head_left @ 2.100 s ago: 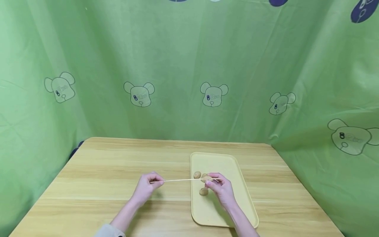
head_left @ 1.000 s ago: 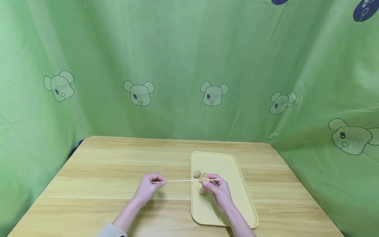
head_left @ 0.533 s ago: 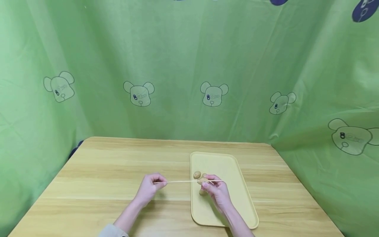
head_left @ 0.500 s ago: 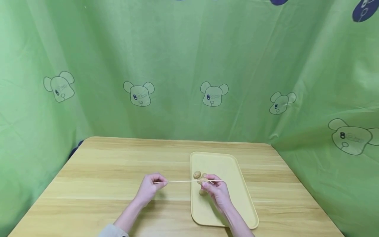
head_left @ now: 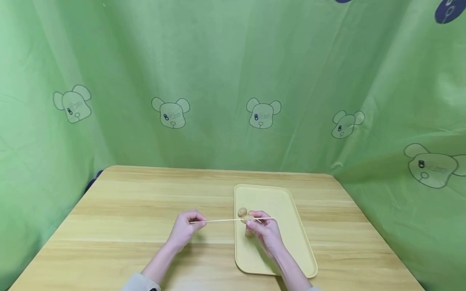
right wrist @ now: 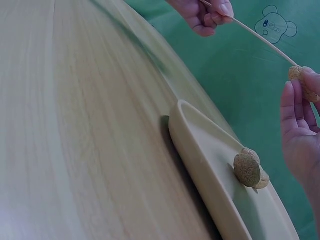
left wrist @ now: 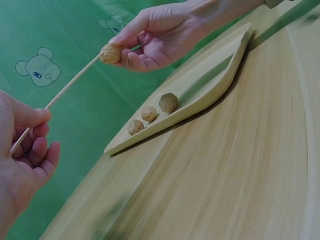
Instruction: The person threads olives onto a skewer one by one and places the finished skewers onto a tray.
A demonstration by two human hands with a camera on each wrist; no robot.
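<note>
My left hand (head_left: pixel 183 229) pinches one end of a thin wooden skewer (head_left: pixel 220 220), which runs almost level to the right. A brown, rough-skinned ball (left wrist: pixel 110 53) sits on the skewer, and my right hand (head_left: pixel 267 232) holds it between thumb and fingers. Past the ball, the skewer's far end shows across the right fingers in the head view. Both hands are raised above the table. Below them, more balls of the same kind (left wrist: pixel 148 114) lie on a beige tray (head_left: pixel 271 258); in the head view the right hand partly covers them.
The tray, with its low raised rim, stands right of centre on a wood-grain table (head_left: pixel 145 194). A green curtain (head_left: pixel 218 60) printed with bear heads surrounds the table at the back and sides.
Both hands keep their grip. The right hand and the ball have shifted slightly left, while the left hand has moved a little right. More of the skewer's right end shows past the ball.
</note>
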